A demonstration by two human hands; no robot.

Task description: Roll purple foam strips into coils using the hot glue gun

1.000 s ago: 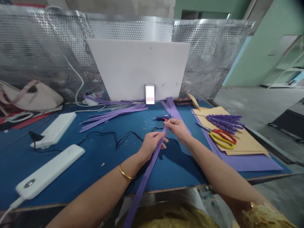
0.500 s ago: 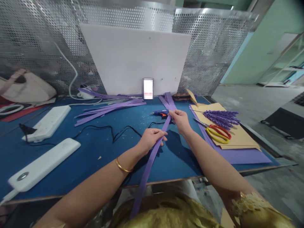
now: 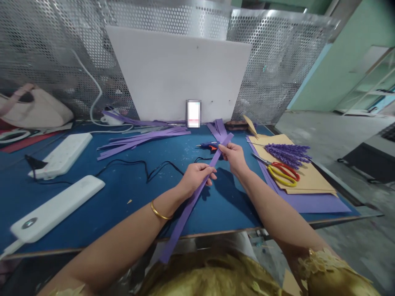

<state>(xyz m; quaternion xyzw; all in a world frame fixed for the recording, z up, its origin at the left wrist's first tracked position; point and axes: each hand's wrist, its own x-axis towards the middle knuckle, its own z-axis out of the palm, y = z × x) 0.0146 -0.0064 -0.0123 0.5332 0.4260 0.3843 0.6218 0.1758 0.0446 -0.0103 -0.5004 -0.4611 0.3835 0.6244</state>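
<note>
A long purple paper strip (image 3: 184,216) runs slantwise from near my lap up past both hands. My left hand (image 3: 198,177) pinches it around its middle, thumb on top. Near its upper end, my right hand (image 3: 233,157) grips the same strip between thumb and fingers, and a short end sticks out beyond. Just behind my right hand lies a blue glue gun (image 3: 207,145) with an orange trigger, on the blue tabletop (image 3: 123,205). More purple strips (image 3: 219,128) lie at the back behind it.
On the right, red-and-yellow-handled scissors (image 3: 282,172) and purple lavender-like sprigs (image 3: 286,154) lie on tan paper sheets (image 3: 311,179). Loose purple strips (image 3: 142,139) lie at back left. White power strips (image 3: 58,209) and a black cord (image 3: 135,163) occupy the left. A phone (image 3: 194,114) leans against a white board (image 3: 179,70).
The strip has slid upward through my hands: its top end now shows above my right hand, and its lower end is higher. My hands have stayed nearly in place.
</note>
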